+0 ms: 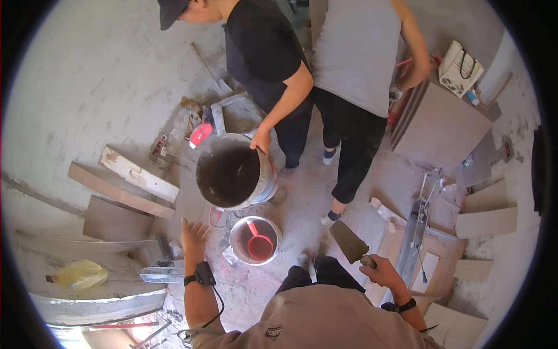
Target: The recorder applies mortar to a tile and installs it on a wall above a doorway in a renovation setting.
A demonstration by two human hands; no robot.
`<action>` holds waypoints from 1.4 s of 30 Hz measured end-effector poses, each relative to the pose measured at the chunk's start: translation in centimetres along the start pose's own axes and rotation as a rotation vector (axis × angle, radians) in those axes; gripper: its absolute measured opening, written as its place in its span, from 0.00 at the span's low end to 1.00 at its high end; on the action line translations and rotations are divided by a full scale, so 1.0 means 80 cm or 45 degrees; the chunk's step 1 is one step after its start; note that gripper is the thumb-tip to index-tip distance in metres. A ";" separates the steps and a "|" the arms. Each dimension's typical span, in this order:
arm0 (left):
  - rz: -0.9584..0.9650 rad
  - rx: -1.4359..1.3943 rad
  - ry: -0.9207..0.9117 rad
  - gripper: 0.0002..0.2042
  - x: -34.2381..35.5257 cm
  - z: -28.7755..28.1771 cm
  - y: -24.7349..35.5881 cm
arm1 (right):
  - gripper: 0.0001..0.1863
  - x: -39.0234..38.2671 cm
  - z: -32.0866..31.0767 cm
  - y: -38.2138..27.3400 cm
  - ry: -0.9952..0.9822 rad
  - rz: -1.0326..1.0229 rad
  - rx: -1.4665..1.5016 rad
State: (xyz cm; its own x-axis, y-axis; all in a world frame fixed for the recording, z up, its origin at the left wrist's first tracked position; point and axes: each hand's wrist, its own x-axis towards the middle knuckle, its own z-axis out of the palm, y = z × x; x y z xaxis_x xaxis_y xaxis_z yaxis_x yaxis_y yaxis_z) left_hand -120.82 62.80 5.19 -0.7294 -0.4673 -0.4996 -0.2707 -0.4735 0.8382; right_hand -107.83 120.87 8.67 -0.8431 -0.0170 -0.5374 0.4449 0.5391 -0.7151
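Two bare hands are out in front: the right hand [381,271] is wrapped round the handle of a trowel [349,242], its blade ahead and to the left of that hand, while the left hand [194,234] is spread and empty. Just right of the left hand stands a small bucket [237,237] with a red dipper [259,246]; farther ahead, a co-worker's hand [261,141] grips a big bucket [269,178]. The step looks like a wait, trowel ready, during bucket handling; the next move likely calls for a steady trowel and clear left fingers
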 end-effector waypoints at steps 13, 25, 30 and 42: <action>-0.210 -0.726 0.170 0.16 0.007 -0.101 -0.113 | 0.17 0.136 -0.054 -0.123 -0.228 -0.120 0.055; -0.545 -0.386 0.405 0.21 0.125 0.014 -0.165 | 0.20 0.202 -0.064 -0.199 -0.216 -0.264 -0.128; -0.622 -0.330 0.313 0.21 0.173 0.020 -0.178 | 0.18 0.211 -0.071 -0.251 -0.206 -0.167 -0.063; -0.681 -0.146 0.140 0.25 0.178 0.113 -0.141 | 0.14 0.276 -0.099 -0.310 -0.125 -0.517 0.576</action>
State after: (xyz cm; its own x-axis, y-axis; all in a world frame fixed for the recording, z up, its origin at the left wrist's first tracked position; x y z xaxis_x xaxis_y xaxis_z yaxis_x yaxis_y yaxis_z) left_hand -133.83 68.21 -9.42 -0.4376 -0.2115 -0.8739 -0.5107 -0.7415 0.4352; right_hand -139.87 113.82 18.09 -0.9499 -0.2353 -0.2057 0.1963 0.0630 -0.9785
